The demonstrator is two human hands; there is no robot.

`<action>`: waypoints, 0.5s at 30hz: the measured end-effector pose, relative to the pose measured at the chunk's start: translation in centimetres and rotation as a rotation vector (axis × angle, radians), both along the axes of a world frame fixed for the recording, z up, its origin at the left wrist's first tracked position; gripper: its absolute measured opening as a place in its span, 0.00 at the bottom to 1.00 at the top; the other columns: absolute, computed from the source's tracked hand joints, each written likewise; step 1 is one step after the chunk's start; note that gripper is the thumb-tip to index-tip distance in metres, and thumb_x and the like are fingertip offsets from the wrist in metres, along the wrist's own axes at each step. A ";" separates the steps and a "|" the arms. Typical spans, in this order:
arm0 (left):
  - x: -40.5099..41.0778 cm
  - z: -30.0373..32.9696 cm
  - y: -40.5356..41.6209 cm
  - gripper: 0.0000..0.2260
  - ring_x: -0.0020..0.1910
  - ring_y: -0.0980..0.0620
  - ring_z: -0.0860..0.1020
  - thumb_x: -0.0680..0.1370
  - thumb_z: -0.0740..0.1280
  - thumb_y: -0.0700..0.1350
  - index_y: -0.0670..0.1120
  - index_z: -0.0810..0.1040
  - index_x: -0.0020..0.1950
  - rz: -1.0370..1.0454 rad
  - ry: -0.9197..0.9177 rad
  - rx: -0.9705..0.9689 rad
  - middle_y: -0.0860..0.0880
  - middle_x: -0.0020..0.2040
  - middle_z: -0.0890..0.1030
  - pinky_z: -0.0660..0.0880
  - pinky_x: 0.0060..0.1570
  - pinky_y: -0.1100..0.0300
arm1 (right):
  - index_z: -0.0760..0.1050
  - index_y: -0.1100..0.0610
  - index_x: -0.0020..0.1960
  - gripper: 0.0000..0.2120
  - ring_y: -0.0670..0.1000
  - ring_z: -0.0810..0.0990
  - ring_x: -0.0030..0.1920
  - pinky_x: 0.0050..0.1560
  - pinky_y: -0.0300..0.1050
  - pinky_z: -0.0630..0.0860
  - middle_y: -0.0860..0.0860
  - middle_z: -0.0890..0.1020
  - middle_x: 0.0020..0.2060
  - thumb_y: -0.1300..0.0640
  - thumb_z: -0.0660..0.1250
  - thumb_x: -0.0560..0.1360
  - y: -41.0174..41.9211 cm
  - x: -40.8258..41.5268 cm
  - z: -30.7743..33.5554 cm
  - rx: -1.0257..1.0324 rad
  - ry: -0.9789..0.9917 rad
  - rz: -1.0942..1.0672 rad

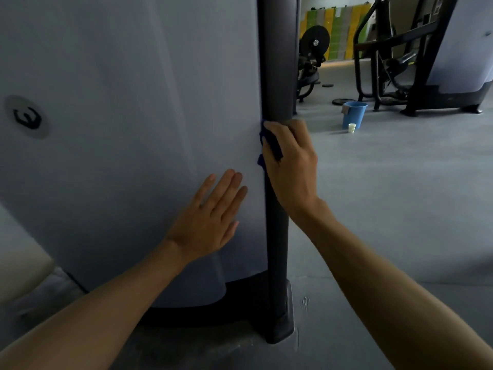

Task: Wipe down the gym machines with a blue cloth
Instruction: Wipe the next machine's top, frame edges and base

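While our right hand (289, 166) grips the blue cloth (272, 145) around the dark post (277, 236), our left hand (210, 217) rests flat, fingers released, on the grey panel (133, 102) (bracing us). Bunched cloth could slip free, we judge.

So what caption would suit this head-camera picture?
Right hand wipes a gym machine's dark post with a blue cloth; left hand rests flat on its pale panel.

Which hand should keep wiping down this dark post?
Probably the right hand: it already grips the blue cloth against the dark post. The left hand rests flat on the grey panel, holding nothing.
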State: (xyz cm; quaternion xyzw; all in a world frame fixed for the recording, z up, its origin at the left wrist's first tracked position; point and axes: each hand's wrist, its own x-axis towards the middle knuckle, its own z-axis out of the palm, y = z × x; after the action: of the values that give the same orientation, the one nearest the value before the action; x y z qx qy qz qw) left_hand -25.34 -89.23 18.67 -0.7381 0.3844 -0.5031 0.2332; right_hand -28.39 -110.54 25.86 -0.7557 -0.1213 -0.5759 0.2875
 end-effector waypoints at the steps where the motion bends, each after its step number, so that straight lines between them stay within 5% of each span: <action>1: -0.1 -0.3 0.0 0.33 0.83 0.34 0.54 0.86 0.56 0.56 0.35 0.55 0.83 0.003 0.011 -0.005 0.33 0.83 0.53 0.49 0.81 0.37 | 0.79 0.66 0.64 0.13 0.59 0.80 0.53 0.54 0.49 0.79 0.61 0.79 0.56 0.65 0.69 0.80 0.3 0.1 0.2 -0.001 -0.027 -0.008; 9: 0.1 -1.6 -1.0 0.34 0.83 0.35 0.51 0.85 0.57 0.54 0.34 0.54 0.83 0.021 0.029 -0.094 0.32 0.83 0.48 0.47 0.81 0.36 | 0.76 0.69 0.68 0.18 0.63 0.80 0.52 0.52 0.52 0.79 0.63 0.79 0.56 0.68 0.71 0.78 -0.8 -1.3 -13.1 -0.131 0.170 -0.010; 15: -0.5 -1.6 -1.1 0.35 0.83 0.35 0.51 0.85 0.56 0.56 0.34 0.52 0.83 0.051 0.035 -0.088 0.32 0.83 0.48 0.47 0.81 0.37 | 0.79 0.67 0.63 0.12 0.63 0.80 0.55 0.56 0.53 0.79 0.64 0.79 0.55 0.65 0.69 0.80 -0.9 -0.9 -7.7 -0.119 0.096 -0.002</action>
State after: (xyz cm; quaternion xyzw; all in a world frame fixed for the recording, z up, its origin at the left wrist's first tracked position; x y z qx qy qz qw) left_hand -25.85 -90.29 17.10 -0.7659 0.3469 -0.5004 0.2066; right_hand -29.31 -111.42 18.20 -0.7981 -0.1408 -0.5311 0.2471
